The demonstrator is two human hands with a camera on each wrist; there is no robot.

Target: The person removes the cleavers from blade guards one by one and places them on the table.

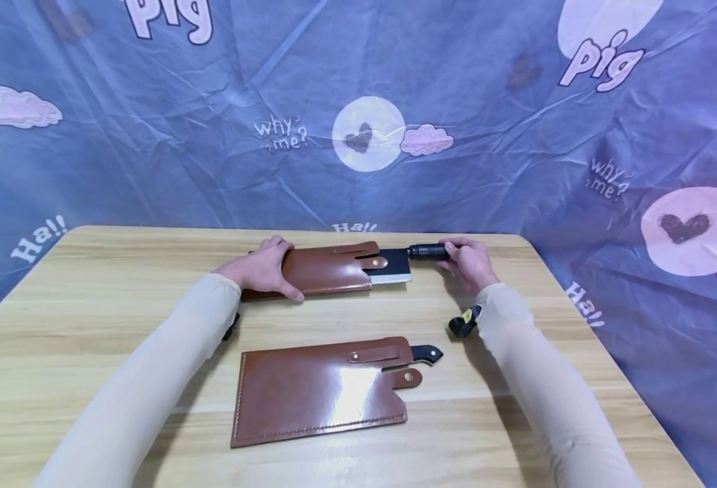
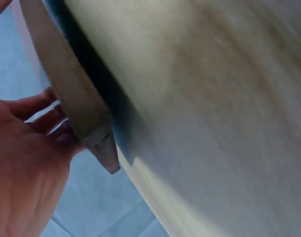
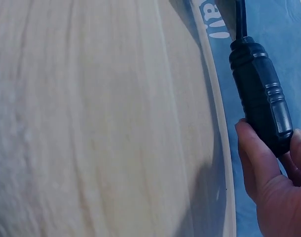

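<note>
Near the far edge of the table lies a brown leather knife sheath (image 1: 328, 270). My left hand (image 1: 267, 268) spans its left end, thumb at the near edge and fingers at the far edge; the left wrist view shows the fingers against the sheath's edge (image 2: 74, 84). Out of the sheath's right end sticks a cleaver with a dark blade (image 1: 398, 264) and bright cutting edge. My right hand (image 1: 471, 263) pinches the end of the cleaver's black ridged handle (image 3: 261, 94) between thumb and fingers. The rest of the blade is hidden inside the leather.
Closer to me, a second brown sheath (image 1: 310, 393) lies flat, with a knife's black riveted handle (image 1: 427, 354) showing at its right end. The wooden table (image 1: 120, 285) ends at a blue printed cloth (image 1: 212, 156) behind. A black wrist device (image 1: 463, 322) hangs below the right sleeve.
</note>
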